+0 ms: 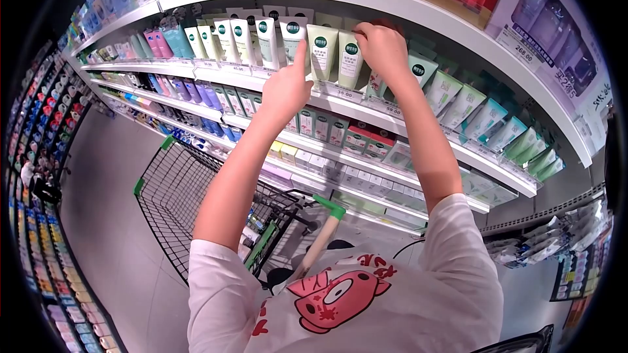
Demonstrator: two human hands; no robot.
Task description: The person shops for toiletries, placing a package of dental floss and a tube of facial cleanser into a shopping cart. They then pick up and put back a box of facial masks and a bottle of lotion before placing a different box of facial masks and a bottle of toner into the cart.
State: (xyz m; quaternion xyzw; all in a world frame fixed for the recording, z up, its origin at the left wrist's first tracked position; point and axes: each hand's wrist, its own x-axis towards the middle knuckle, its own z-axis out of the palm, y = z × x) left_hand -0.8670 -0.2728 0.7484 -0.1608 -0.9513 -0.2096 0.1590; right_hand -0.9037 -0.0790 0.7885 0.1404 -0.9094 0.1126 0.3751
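Both arms reach up to a store shelf of upright tubes. My left hand (288,88) has its index finger stretched upward, with the tip against or just in front of a white tube (292,34); the other fingers are curled. Just right of that finger stands a cream tube (321,52) with a green round logo. Beside it is a second, similar tube (350,59). At that tube's upper right edge is my right hand (381,46), fingers bent down and pressed together near its top. Whether they grip anything is hidden.
A black wire shopping cart (180,180) with green corners stands below, left of my body, holding some items. Lower shelves carry boxes (320,124). More green and white tubes (464,104) line the shelf at right. Another stocked shelf (49,235) runs along the far left.
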